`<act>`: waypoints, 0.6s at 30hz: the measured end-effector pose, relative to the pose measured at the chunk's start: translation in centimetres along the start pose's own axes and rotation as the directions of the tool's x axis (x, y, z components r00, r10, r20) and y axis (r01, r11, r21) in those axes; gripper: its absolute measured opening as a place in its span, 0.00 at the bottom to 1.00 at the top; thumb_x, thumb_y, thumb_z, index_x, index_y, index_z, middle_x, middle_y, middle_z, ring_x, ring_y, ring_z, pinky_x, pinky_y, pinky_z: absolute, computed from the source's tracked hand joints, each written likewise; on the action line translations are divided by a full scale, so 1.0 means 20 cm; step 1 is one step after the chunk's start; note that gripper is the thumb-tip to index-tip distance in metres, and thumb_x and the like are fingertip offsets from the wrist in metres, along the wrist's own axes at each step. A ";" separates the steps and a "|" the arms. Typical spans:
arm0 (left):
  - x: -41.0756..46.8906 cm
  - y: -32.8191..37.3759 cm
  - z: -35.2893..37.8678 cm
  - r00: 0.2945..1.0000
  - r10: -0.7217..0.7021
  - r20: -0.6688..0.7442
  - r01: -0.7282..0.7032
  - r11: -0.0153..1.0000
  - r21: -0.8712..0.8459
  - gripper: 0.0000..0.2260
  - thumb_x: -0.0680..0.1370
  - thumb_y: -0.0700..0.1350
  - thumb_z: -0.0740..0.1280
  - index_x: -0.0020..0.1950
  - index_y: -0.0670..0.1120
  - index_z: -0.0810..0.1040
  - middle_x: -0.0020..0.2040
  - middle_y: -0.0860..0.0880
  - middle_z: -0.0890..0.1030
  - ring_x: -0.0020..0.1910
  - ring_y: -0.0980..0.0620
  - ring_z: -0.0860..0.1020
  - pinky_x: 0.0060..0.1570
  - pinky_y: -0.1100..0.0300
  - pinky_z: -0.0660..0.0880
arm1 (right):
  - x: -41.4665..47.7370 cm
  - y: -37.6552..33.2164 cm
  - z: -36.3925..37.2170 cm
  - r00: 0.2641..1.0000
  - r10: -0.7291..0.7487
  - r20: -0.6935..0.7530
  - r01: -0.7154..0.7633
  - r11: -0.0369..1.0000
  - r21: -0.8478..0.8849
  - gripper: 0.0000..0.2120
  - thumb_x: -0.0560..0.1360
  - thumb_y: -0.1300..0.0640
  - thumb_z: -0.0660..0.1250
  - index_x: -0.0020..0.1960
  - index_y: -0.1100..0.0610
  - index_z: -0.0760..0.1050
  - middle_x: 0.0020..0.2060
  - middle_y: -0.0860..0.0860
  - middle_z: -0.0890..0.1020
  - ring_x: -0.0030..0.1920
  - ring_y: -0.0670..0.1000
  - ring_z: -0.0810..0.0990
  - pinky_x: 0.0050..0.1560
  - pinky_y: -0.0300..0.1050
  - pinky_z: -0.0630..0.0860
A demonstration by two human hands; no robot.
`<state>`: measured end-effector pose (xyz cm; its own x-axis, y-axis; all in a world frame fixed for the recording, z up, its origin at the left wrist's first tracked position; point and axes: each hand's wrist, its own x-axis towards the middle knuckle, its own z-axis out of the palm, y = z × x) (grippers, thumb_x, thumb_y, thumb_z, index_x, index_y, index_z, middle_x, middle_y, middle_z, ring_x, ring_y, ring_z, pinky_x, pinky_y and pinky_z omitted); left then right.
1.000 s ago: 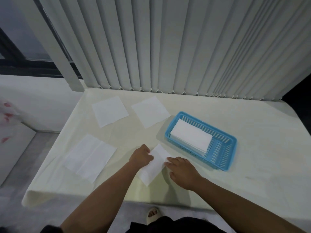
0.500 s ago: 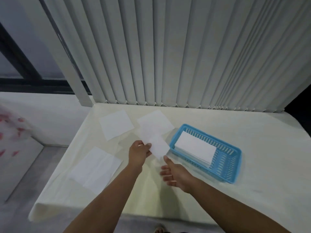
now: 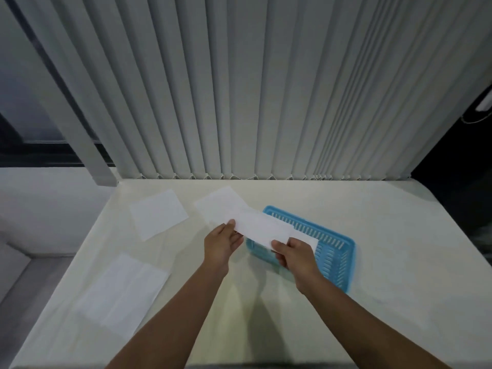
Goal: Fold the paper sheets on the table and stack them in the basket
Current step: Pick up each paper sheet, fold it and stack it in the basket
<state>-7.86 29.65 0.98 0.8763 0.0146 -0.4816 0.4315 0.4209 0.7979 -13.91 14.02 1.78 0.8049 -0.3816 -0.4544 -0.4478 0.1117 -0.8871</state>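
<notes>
Three loose sheets: flat on the tabletop (image 3: 399,235), all left of the basket, namely the large creased sheet (image 3: 119,291) at the near left, the back-left sheet (image 3: 158,213), and the middle sheet (image 3: 218,202), whose near corner is hidden behind the held paper.
Left hand (image 3: 221,243): pinches the left end of the folded sheet, thumb on top and fingers curled beneath.
Folded sheet (image 3: 262,230): a narrow strip held off the tabletop between both hands, over the left end of the basket.
Right hand (image 3: 295,253): pinches the strip's right end, fingers closed on the paper.
Basket (image 3: 338,262): blue and slatted, right of centre; a white edge of the stack (image 3: 310,239) inside it shows just beside the right hand.
Step in hand: by my reading, the folding of this sheet is done and it is being carried to the basket.
Next move: likely lower the strip flat, line it up with the stack, release both pinches together so it does not spring open, then reach left for a loose sheet.
</notes>
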 end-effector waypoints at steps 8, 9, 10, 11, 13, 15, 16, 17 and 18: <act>0.09 -0.07 0.18 0.999 -0.018 -0.032 0.025 0.965 0.260 0.08 0.77 0.39 0.65 0.53 0.39 0.80 0.41 0.44 0.83 0.39 0.49 0.82 0.43 0.61 0.79 | 0.15 0.11 -0.32 0.990 0.029 -0.140 -0.044 0.993 -0.110 0.02 0.74 0.61 0.70 0.44 0.60 0.78 0.36 0.54 0.81 0.30 0.49 0.75 0.31 0.42 0.70; 0.10 -0.09 0.18 0.999 0.011 -0.032 0.001 0.937 0.350 0.08 0.77 0.40 0.64 0.51 0.39 0.81 0.41 0.44 0.84 0.40 0.48 0.82 0.44 0.59 0.80 | 0.16 0.13 -0.35 0.987 0.035 -0.156 -0.055 0.990 -0.129 0.03 0.74 0.60 0.69 0.43 0.59 0.77 0.36 0.54 0.82 0.31 0.50 0.75 0.32 0.44 0.71; 0.10 -0.10 0.18 0.998 0.061 -0.026 -0.042 0.886 0.461 0.08 0.76 0.42 0.64 0.48 0.41 0.82 0.42 0.43 0.84 0.42 0.45 0.82 0.47 0.56 0.80 | 0.18 0.16 -0.37 0.982 0.037 -0.183 -0.065 0.987 -0.150 0.05 0.74 0.59 0.69 0.41 0.59 0.77 0.37 0.55 0.82 0.32 0.52 0.77 0.35 0.47 0.73; 0.12 -0.11 0.17 0.992 0.124 -0.009 -0.095 0.805 0.585 0.09 0.76 0.44 0.63 0.45 0.43 0.82 0.45 0.42 0.84 0.47 0.42 0.82 0.52 0.52 0.78 | 0.20 0.18 -0.39 0.976 0.034 -0.214 -0.071 0.983 -0.169 0.07 0.74 0.57 0.69 0.41 0.60 0.77 0.39 0.57 0.83 0.35 0.54 0.79 0.40 0.50 0.76; 0.13 -0.12 0.15 0.979 0.200 0.034 -0.149 0.596 0.789 0.12 0.77 0.45 0.60 0.51 0.46 0.82 0.56 0.45 0.83 0.57 0.43 0.79 0.60 0.54 0.72 | 0.22 0.23 -0.42 0.966 0.040 -0.255 -0.088 0.980 -0.180 0.10 0.74 0.55 0.69 0.40 0.61 0.77 0.40 0.58 0.83 0.39 0.57 0.79 0.47 0.53 0.77; 0.17 -0.13 0.14 0.975 0.208 0.078 -0.169 0.466 0.869 0.14 0.78 0.42 0.58 0.58 0.47 0.81 0.62 0.47 0.79 0.60 0.46 0.77 0.61 0.58 0.70 | 0.24 0.26 -0.45 0.955 0.042 -0.293 -0.088 0.985 -0.146 0.07 0.74 0.54 0.69 0.41 0.58 0.78 0.41 0.57 0.82 0.42 0.58 0.80 0.52 0.55 0.77; 0.18 -0.14 0.14 0.972 0.212 0.103 -0.185 0.419 0.889 0.15 0.78 0.41 0.58 0.57 0.48 0.81 0.63 0.47 0.78 0.60 0.46 0.77 0.59 0.59 0.70 | 0.24 0.26 -0.46 0.946 0.047 -0.320 -0.093 0.987 -0.131 0.06 0.73 0.54 0.70 0.43 0.57 0.78 0.42 0.56 0.82 0.45 0.58 0.80 0.55 0.56 0.77; 0.20 -0.15 0.14 0.967 0.221 0.125 -0.203 0.376 0.904 0.15 0.77 0.40 0.58 0.56 0.50 0.82 0.63 0.47 0.78 0.60 0.46 0.77 0.59 0.59 0.71 | 0.24 0.27 -0.46 0.939 0.048 -0.340 -0.092 0.989 -0.116 0.06 0.73 0.54 0.70 0.45 0.57 0.78 0.43 0.55 0.82 0.46 0.59 0.81 0.56 0.57 0.78; 0.23 -0.16 0.14 0.962 0.228 0.152 -0.222 0.326 0.919 0.16 0.78 0.40 0.57 0.55 0.51 0.82 0.63 0.47 0.77 0.61 0.46 0.76 0.60 0.58 0.71 | 0.24 0.27 -0.47 0.935 0.048 -0.352 -0.090 0.991 -0.103 0.06 0.73 0.54 0.69 0.45 0.57 0.79 0.41 0.55 0.82 0.45 0.59 0.81 0.55 0.56 0.78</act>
<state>-4.63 25.85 -2.87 0.9737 -0.0279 -0.2263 0.1427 -0.6995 0.7003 -16.12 4.12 -4.40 0.5934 -0.6746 -0.4391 -0.5564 0.0505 -0.8294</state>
